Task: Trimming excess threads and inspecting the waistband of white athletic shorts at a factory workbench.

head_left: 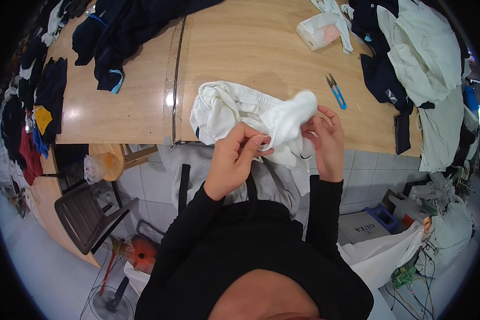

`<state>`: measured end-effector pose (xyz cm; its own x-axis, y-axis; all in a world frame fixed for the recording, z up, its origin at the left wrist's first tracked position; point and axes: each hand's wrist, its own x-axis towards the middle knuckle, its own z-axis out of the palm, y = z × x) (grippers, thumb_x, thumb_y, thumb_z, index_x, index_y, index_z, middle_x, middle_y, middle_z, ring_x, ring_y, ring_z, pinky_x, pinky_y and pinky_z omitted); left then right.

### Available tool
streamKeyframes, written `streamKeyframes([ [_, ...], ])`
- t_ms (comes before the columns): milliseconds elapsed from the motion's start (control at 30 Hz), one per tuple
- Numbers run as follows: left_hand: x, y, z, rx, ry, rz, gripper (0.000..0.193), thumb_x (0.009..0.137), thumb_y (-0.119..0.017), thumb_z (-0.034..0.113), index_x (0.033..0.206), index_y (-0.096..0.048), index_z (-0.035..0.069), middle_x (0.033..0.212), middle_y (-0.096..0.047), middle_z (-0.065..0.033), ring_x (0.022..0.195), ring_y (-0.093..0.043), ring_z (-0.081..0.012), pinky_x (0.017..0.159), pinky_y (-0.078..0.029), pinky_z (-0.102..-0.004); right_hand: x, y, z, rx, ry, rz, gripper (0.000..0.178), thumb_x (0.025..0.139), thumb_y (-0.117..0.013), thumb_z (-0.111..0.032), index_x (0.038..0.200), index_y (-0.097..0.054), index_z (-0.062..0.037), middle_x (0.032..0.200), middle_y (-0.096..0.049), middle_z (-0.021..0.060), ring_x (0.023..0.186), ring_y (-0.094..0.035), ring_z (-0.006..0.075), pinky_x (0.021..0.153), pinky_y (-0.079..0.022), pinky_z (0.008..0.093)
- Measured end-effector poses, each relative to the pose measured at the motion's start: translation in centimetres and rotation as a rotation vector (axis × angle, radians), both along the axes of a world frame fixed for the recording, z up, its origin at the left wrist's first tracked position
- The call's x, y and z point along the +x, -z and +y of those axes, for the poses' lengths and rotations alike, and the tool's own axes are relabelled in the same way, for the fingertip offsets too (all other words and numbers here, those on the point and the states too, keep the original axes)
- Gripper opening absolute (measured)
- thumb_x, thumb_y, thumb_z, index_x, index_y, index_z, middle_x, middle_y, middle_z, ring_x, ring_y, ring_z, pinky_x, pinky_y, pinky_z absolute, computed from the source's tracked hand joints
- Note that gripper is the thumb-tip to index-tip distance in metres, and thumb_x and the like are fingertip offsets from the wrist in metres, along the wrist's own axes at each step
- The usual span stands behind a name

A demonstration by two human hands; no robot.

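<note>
A white garment (218, 109) with a gathered elastic waistband lies bunched at the table's near edge, part of it hanging over toward my lap. My left hand (233, 160) is closed, thumb and fingers pinching the cloth at the garment's near side. At its right side my right hand (326, 143) has bent fingers closed on the fabric. A raised fold of white cloth between the hands is blurred. Blue-handled thread snips (336, 92) lie on the table beyond my right hand.
Dark navy garments (117, 37) lie at the far left of the wooden table (240, 48). A white box (317, 32) stands far right, near piled pale garments (424, 48). Below the table are a brown chair (88, 213), a stool (114, 160), a fan (112, 304) and a grey carton (362, 228).
</note>
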<state>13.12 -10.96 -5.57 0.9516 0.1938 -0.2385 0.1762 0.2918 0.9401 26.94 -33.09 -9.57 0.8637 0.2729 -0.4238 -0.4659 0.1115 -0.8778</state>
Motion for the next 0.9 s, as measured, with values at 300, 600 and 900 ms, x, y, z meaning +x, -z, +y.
streamKeyframes([
  [300,-1.7,1.6,-0.2,-0.224,0.068,-0.081,0.014,0.115,-0.048,0.01,0.109,-0.051,-0.002,0.136,-0.062,-0.0196,0.117,-0.064,-0.0181,0.114,-0.052,-0.0396,10.0,7.1,-5.5,-1.205,0.092,-1.154,0.032,0.098,-0.073,-0.018,0.125,-0.069,-0.0013,0.123,-0.072,0.0157,0.117,-0.064,0.038,0.097,-0.052,0.0487],
  [600,-1.7,2.4,-0.5,-0.864,0.076,-0.189,0.012,0.112,-0.055,0.013,0.104,-0.058,0.005,0.147,-0.054,-0.0065,0.14,-0.055,-0.0243,0.13,-0.031,-0.0588,7.3,6.8,-3.2,-1.595,-0.124,-1.043,0.021,0.101,-0.068,-0.013,0.117,-0.07,-0.0007,0.113,-0.071,0.0152,0.102,-0.065,0.0331,0.087,-0.054,0.0412],
  [900,-0.5,3.1,-1.5,-0.711,0.083,-0.219,0.012,0.111,-0.057,0.013,0.104,-0.062,0.004,0.143,-0.049,-0.005,0.14,-0.051,-0.0204,0.13,-0.03,-0.0577,0.8,-2.7,0.9,-0.07,0.22,-0.241,0.021,0.116,-0.049,-0.019,0.128,-0.057,-0.0037,0.082,-0.055,-0.0006,0.071,-0.056,0.0091,0.066,-0.047,0.0264],
])
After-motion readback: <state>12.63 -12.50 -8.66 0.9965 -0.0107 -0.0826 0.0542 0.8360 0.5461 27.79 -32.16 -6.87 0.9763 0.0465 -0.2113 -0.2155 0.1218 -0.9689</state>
